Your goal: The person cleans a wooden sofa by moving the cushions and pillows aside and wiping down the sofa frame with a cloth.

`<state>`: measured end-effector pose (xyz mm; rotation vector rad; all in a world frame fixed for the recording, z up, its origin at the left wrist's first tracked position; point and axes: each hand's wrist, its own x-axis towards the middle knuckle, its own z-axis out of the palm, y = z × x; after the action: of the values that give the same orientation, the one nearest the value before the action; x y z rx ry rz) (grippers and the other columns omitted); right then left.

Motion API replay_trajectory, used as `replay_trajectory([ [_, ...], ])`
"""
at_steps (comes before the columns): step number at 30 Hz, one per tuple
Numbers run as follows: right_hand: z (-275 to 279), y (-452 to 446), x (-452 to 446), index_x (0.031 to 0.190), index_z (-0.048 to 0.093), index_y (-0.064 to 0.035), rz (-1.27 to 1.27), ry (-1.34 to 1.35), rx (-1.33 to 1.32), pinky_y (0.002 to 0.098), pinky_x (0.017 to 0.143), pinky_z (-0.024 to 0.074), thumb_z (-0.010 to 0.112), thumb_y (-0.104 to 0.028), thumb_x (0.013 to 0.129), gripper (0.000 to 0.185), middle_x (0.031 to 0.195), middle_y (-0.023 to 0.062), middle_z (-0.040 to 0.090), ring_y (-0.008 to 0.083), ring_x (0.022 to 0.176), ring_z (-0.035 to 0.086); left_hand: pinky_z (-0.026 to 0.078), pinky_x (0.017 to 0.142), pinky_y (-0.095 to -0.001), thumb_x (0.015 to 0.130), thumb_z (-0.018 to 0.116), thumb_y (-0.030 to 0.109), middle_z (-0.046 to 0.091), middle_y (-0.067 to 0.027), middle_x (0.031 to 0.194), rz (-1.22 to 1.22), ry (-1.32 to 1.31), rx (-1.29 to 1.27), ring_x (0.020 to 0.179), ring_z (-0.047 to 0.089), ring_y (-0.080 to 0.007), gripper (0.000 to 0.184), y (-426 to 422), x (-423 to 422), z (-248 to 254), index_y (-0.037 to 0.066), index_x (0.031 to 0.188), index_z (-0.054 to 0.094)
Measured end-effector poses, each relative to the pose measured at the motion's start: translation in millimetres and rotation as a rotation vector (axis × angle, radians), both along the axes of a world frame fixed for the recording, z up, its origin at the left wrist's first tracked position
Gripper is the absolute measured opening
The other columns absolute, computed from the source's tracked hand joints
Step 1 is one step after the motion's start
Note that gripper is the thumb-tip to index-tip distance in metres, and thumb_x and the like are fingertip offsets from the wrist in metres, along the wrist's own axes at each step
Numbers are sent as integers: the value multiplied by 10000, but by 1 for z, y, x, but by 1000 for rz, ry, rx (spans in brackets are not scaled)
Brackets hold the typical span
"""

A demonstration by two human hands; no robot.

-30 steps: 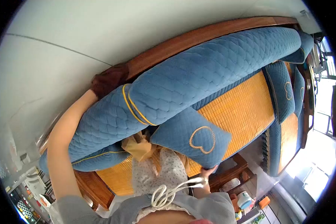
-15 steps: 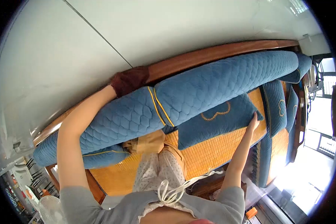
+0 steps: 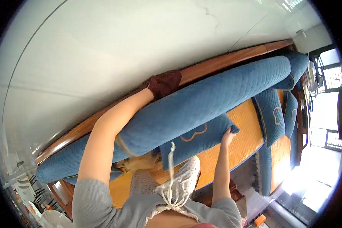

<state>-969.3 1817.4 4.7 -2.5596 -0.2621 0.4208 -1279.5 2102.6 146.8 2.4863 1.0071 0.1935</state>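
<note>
A dark maroon cloth or mitt (image 3: 166,84) covers my left hand (image 3: 152,91) and rests on the wooden top rail (image 3: 220,57) of a sofa; the fingers are hidden inside it. My left forearm reaches over the long blue quilted backrest cushion (image 3: 201,102). Lower right, my right hand (image 3: 227,137) is closed on the corner of a blue cushion (image 3: 201,140) with a gold heart-shaped outline. That cushion lies tilted against the backrest, above the tan woven seat mat (image 3: 239,133).
A pale wall (image 3: 114,49) rises right behind the rail. Blue heart-marked cushions (image 3: 271,116) stand at the sofa's right end. A crumpled tan cloth (image 3: 138,162) lies by my legs (image 3: 178,180). A white fan (image 3: 55,219) is at the lower left.
The maroon covering and my left hand have slid right along the rail. The view has shifted, and the held cushion and right hand appear further left and lower. My legs have moved apart.
</note>
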Motion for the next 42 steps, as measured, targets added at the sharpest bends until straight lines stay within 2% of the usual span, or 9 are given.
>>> replay_trajectory([
  [7, -27, -17, 38, 1350, 211, 58, 67, 286, 241, 371, 1061, 227, 514, -348, 885, 688, 1384, 236, 299, 333, 1293, 291, 442, 576, -407, 801, 477, 136, 513, -187, 699, -244, 124, 666, 657, 534, -291, 190, 56, 109, -55, -43, 764, 528],
  [18, 17, 24, 43, 1379, 125, 45, 64, 469, -26, 393, 1045, 247, 458, -435, 889, 763, 1382, 275, 278, 359, 1296, 283, 442, 622, -400, 813, 455, 134, 511, -170, 772, -11, -9, 158, 720, 548, -315, 121, 45, 146, 0, 20, 814, 496],
  [21, -16, 12, 39, 1371, 122, 55, 91, 275, 14, 402, 1023, 279, 440, -492, 874, 805, 1350, 294, 323, 383, 1265, 328, 447, 837, -430, 892, 395, 193, 549, -215, 1039, -69, -39, 29, 981, 549, -362, 232, 43, 141, 8, 19, 1018, 484],
  [24, -15, 13, 39, 1359, 111, 79, 142, 285, -23, 416, 998, 310, 415, -550, 857, 860, 1306, 321, 367, 410, 1222, 375, 409, 548, -415, 799, 446, 118, 511, -167, 708, -3, -175, 61, 663, 544, -287, 125, 48, 145, -11, 30, 730, 502],
  [26, -18, 10, 43, 1355, 98, 84, 215, 287, -110, 426, 988, 321, 384, -540, 868, 842, 1287, 339, 371, 440, 1193, 388, 399, 529, -395, 777, 457, 94, 488, -151, 658, -164, 61, 649, 635, 528, -254, 111, 51, 147, -65, 38, 691, 499],
  [33, 18, 28, 40, 1236, 260, 131, 129, 367, -222, 446, 966, 344, 454, -550, 831, 816, 1169, 374, 458, 466, 1131, 444, 362, 495, -299, 736, 463, 55, 392, -68, 575, 36, -220, 333, 534, 392, -174, 105, 79, 238, -51, 70, 636, 491],
  [35, 1, 21, 45, 1244, 270, 139, 136, 367, -214, 429, 988, 328, 461, -525, 840, 800, 1187, 374, 446, 457, 1154, 429, 451, 647, -358, 824, 449, 120, 528, -158, 800, -38, 12, 222, 757, 533, -269, 122, 95, 266, -60, 21, 817, 519],
  [40, 6, 18, 47, 1299, 246, 124, 249, 404, -79, 374, 1034, 279, 462, -442, 865, 745, 1308, 318, 362, 393, 1240, 361, 399, 530, -327, 753, 471, 70, 465, -133, 634, -90, 93, 829, 590, 488, -206, 109, 107, 317, -56, 49, 649, 495],
  [42, 31, 29, 48, 1310, 240, 91, 168, 510, 5, 341, 1076, 190, 561, -270, 848, 669, 1346, 271, 331, 351, 1287, 292, 392, 560, -305, 754, 474, 74, 433, -117, 633, 42, -187, 198, 610, 464, -201, 124, 102, 330, -25, 57, 633, 488],
])
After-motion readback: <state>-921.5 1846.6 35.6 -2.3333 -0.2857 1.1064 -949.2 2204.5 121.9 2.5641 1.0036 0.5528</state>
